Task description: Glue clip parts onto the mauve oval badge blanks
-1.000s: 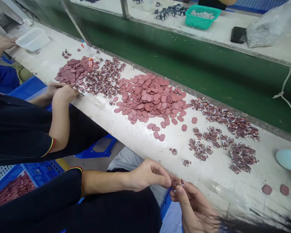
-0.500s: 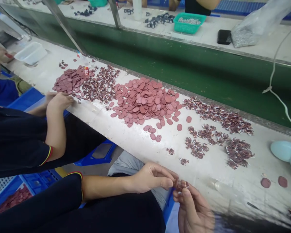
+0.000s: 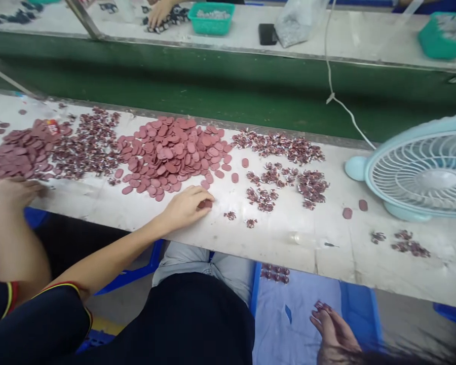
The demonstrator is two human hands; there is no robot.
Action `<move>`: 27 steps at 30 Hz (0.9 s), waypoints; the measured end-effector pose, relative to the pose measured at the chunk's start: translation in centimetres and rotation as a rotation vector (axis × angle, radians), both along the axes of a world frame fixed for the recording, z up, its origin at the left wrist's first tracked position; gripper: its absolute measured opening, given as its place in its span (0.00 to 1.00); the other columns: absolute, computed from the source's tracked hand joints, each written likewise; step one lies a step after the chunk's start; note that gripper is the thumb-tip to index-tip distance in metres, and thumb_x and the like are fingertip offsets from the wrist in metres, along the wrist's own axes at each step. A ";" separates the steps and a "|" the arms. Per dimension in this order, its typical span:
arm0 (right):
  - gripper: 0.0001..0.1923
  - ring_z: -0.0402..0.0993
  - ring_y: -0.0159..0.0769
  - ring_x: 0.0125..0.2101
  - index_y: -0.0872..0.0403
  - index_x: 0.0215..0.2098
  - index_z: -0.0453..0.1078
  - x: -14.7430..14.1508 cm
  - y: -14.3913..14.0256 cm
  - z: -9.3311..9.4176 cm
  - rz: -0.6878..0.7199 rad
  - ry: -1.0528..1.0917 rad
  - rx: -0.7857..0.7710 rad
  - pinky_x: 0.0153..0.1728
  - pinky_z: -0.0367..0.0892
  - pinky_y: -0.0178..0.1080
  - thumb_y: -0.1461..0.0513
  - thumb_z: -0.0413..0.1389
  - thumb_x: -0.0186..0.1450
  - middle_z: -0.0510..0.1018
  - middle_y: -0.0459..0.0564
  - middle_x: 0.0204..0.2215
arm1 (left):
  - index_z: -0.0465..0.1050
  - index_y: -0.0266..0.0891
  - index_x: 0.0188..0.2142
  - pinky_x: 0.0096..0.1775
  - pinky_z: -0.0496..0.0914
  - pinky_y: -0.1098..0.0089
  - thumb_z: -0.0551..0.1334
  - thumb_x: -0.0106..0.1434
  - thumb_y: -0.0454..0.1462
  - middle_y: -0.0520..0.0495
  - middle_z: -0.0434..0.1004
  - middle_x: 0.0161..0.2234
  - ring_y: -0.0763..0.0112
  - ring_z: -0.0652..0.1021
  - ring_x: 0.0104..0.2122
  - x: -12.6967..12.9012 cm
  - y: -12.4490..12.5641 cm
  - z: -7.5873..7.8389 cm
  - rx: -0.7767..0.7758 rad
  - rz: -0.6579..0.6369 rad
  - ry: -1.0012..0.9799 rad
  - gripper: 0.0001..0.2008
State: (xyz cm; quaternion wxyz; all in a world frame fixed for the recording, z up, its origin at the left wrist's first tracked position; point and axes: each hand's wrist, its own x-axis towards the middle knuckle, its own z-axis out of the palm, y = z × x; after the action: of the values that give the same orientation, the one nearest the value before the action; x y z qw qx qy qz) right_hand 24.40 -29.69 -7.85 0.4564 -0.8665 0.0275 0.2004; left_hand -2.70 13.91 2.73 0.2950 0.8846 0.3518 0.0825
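My left hand [image 3: 188, 209] is on the white table at the near edge of a heap of reddish-brown oval discs [image 3: 175, 152]. Its thumb and fingers close around a reddish oval disc [image 3: 205, 204]; whether more than one lies there I cannot tell. Over a blue tray [image 3: 359, 309] lined with pale cloth, my right hand [image 3: 336, 329] pinches a small brown part [image 3: 320, 305] at its fingertips. Several similar brown pieces [image 3: 275, 274] stand in rows at the tray's far left corner. Two small brown wired-looking parts [image 3: 230, 215] lie just right of my left hand.
Clusters of small brown parts [image 3: 313, 187] spread to the right of the heap. A light-blue fan [image 3: 421, 172] stands at the right. A clear bottle with a dark needle tip [image 3: 304, 238] lies near the front edge. A co-worker's hand [image 3: 11, 195] is at the left.
My hands were together over the table's front edge and have parted. The left reached to the disc heap; the right moved over the tray. The view has swung right, showing the fan.
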 end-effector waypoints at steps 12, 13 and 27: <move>0.16 0.79 0.38 0.42 0.53 0.48 0.77 2.0 3.0 -9.5 0.395 -0.120 -0.247 0.49 0.78 0.51 0.51 0.62 0.69 0.82 0.49 0.43 | 0.73 0.40 0.39 0.27 0.74 0.74 0.73 0.64 0.44 0.50 0.77 0.32 0.71 0.80 0.31 0.0 -2.3 1.7 -0.618 0.312 -0.552 0.13; 0.16 0.79 0.38 0.43 0.53 0.47 0.77 2.0 3.3 -9.7 0.397 -0.130 -0.243 0.49 0.78 0.51 0.51 0.62 0.69 0.82 0.48 0.43 | 0.73 0.39 0.38 0.26 0.73 0.75 0.74 0.63 0.43 0.51 0.77 0.32 0.72 0.79 0.29 -0.3 -2.6 1.7 -0.653 0.333 -0.587 0.14; 0.14 0.77 0.36 0.41 0.53 0.44 0.76 1.9 4.9 -9.8 0.344 -0.097 -0.262 0.45 0.78 0.48 0.52 0.63 0.68 0.80 0.47 0.41 | 0.87 0.43 0.49 0.28 0.79 0.74 0.75 0.64 0.45 0.39 0.88 0.49 0.65 0.87 0.35 -2.1 -4.2 2.9 -0.926 0.467 -0.711 0.17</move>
State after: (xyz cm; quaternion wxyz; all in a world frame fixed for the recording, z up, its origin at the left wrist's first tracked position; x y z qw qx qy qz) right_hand 26.32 -24.76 -17.64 0.2998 -0.9189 -0.1169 0.2282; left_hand -4.75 9.74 5.60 0.7205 0.4836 0.4154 0.2729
